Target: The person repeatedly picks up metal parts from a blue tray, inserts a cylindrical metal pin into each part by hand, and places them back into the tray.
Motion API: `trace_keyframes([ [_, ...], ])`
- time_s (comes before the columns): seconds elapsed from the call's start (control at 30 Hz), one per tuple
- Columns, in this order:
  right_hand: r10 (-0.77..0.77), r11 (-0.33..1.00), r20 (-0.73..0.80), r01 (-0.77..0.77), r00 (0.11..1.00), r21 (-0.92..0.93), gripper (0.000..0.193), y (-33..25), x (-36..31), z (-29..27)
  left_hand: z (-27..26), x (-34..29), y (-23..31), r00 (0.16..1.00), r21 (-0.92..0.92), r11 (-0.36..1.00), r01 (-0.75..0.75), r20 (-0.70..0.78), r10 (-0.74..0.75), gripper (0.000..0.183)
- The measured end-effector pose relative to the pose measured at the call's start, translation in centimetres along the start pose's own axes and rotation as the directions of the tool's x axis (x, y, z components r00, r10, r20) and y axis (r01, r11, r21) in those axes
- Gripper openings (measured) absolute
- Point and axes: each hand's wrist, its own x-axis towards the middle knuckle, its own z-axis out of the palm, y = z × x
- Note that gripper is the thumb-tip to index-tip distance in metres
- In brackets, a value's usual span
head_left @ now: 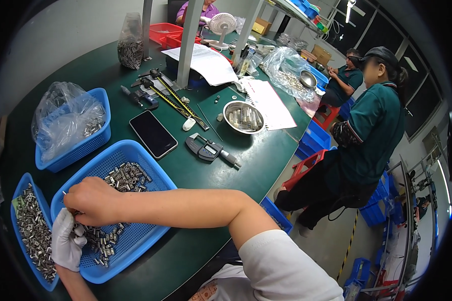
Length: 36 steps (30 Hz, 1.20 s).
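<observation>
My left hand (68, 242), in a white glove, is at the left side of a blue perforated basket (151, 233) with its fingers curled in. Small shiny metal pieces show by its fingertips, but what it grips is mostly hidden. Directly above it, my bare right hand (93, 201) is closed in a pinch, and the tip of a thin metal rod (64, 192) sticks out of it. The two hands meet over the basket, where many short metal parts (127, 176) with holes lie loose. Left of them, a narrower blue basket (21, 188) holds more small metal parts (33, 233).
Beyond stands a blue basket (107, 118) with plastic bags. A phone (153, 134), a digital micrometer (211, 149), calipers (178, 103) and a steel bowl (227, 113) of metal parts lie on the green table (256, 165). A person (371, 125) stands at right; others sit farther back.
</observation>
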Motion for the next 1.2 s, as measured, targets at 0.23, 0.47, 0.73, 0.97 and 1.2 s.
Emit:
trace_keyframes([
  [0.23,-0.024,0.979,0.035,0.016,0.999,0.201,0.018,0.4,0.1,-0.6,-0.2,0.1,0.0,0.999,-0.044,0.998,0.045,-0.005,-0.045,0.015],
  [0.47,0.003,0.985,-0.038,0.004,0.999,0.172,0.021,0.1,0.7,-0.6,-1.0,0.6,-0.3,0.995,-0.217,0.976,-0.007,-0.096,-0.014,0.015],
  [0.73,0.123,0.987,0.002,-0.123,0.992,0.103,0.015,0.8,2.1,0.2,-2.2,1.3,-0.6,0.998,-0.333,0.943,0.006,-0.063,-0.028,0.017],
  [0.97,0.096,0.982,-0.187,-0.062,0.978,0.178,0.006,0.9,1.2,-0.3,-2.9,1.0,-0.8,1.0,-0.403,0.915,-0.002,-0.021,-0.007,0.021],
  [1.2,0.085,0.986,-0.236,-0.047,0.968,0.159,0.015,1.1,0.7,-0.9,-1.3,2.1,-0.9,0.995,-0.486,0.869,0.099,0.07,-0.074,0.013],
])
